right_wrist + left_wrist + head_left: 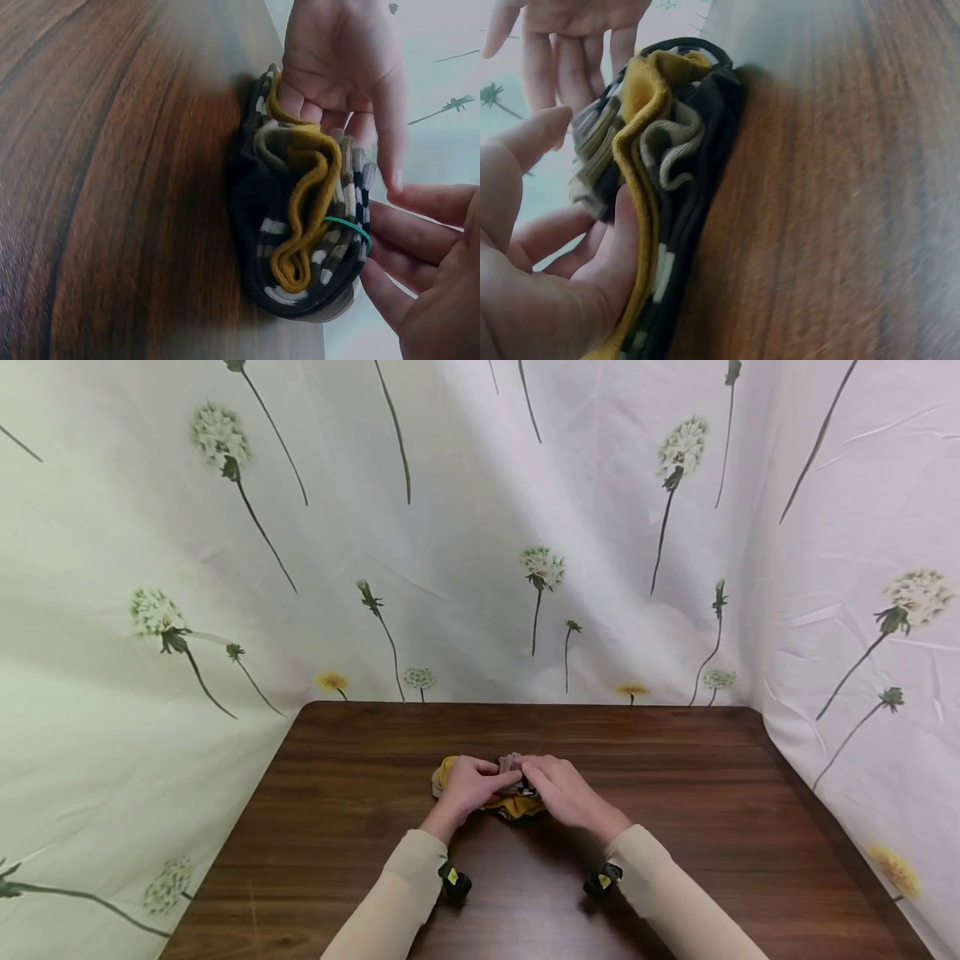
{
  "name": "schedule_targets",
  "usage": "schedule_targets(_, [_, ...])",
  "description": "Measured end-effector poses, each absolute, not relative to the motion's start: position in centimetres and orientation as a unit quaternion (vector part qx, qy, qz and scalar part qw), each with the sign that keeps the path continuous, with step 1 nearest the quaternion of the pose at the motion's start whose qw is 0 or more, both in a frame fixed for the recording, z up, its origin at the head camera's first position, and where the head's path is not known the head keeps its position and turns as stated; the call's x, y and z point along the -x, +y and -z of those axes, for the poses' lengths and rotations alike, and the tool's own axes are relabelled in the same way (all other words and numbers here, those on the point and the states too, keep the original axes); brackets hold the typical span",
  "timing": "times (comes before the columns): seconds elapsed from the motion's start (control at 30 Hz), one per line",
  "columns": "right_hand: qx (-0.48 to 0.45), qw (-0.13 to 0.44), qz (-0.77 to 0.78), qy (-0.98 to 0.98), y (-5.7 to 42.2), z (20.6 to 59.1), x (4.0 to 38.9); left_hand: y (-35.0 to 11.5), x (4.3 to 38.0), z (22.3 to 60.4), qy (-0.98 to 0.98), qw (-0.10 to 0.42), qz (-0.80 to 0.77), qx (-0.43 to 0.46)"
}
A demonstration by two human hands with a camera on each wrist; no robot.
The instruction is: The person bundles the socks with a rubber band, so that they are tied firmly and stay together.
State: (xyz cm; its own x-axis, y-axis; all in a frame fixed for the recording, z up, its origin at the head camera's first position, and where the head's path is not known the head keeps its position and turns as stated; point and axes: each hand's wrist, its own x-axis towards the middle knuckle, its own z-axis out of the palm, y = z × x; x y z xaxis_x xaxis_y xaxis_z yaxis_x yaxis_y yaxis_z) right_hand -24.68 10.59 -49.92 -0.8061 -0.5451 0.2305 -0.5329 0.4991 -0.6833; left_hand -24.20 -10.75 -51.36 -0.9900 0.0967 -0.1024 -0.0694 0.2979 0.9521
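Observation:
Between both hands lies a bundle of folded socks (516,807), ribbed and patterned in mustard yellow, black, beige and white checks. Its layers bunch into loose waves in the left wrist view, where the yellow fabric (634,150) runs down the middle. My left hand (470,787) holds its left part, thumb reaching across the top toward the other thumb. My right hand (566,789) grips the right end, fingertips against the upper outer layers in the right wrist view. A thin green loop (349,225) passes over layers beside the right fingers. The far side is partly hidden by both hands.
The bundle rests on a dark brown wood-grain table (360,827). Behind and beside it hangs a white cloth (465,602) printed with dandelions. A black wrist camera (454,883) sits under the left wrist, another black wrist camera (602,882) under the right.

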Motion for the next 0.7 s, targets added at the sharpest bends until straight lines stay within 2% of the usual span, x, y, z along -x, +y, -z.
schedule_targets(0.3, [0.307, 0.013, 0.414, 0.857, 11.1, 49.8, 25.1, -10.4, 24.3, 52.3, 0.799, 0.046, -0.599, 0.022])
schedule_targets(0.53, [0.352, -0.042, 0.399, 0.846, 12.2, 50.7, 26.0, -10.5, 24.1, 53.2, 0.76, 0.049, -0.646, 0.05])
schedule_targets(0.7, [0.403, -0.06, 0.361, 0.839, 12.9, 51.0, 26.6, -10.5, 24.1, 53.6, 0.755, 0.041, -0.652, 0.053])
